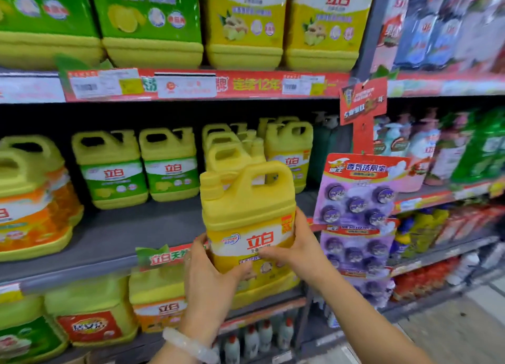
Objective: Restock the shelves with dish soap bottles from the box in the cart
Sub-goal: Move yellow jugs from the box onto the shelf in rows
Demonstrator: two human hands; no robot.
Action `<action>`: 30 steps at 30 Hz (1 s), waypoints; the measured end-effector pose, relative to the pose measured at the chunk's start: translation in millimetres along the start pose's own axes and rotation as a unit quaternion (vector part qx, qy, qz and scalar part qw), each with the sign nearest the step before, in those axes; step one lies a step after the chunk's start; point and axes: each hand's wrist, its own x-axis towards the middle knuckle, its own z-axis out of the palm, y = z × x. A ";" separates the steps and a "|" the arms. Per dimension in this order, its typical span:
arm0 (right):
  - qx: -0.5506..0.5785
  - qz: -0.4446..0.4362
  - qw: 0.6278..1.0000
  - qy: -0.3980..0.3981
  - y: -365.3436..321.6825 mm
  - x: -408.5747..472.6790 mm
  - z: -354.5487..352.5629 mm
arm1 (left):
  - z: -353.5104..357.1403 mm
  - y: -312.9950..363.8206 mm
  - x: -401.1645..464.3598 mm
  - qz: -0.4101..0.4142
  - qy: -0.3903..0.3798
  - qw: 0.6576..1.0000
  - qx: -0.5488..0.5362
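Note:
A yellow dish soap bottle [247, 216] with a handle and a white-and-yellow label is upright in the air in front of the middle shelf [123, 235]. My left hand [210, 281] grips its lower left side and my right hand [295, 249] grips its right side, fingers curled over the label. Behind it on the same shelf stand more yellow-label bottles [289, 150] and green-label bottles [172, 164]. The box and the cart are out of view.
Orange-label bottles [30, 199] stand at the left of the middle shelf. Large bottles [243, 22] fill the upper shelf. Purple toilet-cleaner packs [358, 199] hang on the post at the right. Lower shelves hold more bottles [93, 317]. Floor tiles [451, 328] show bottom right.

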 end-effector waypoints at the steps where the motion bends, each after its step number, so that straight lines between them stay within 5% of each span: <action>1: 0.001 0.000 1.000 0.002 2.8 8.0 -7.7 | 9.5 1.4 6.3 0.007 0.003 1.000 0.009; 17: 0.028 0.039 0.999 -0.015 32.9 124.4 -116.7 | 142.1 42.5 87.5 0.019 -0.011 0.999 0.042; 30: -0.009 0.016 1.000 0.002 55.5 169.6 -130.3 | 182.8 32.3 134.1 0.041 -0.028 0.993 0.107</action>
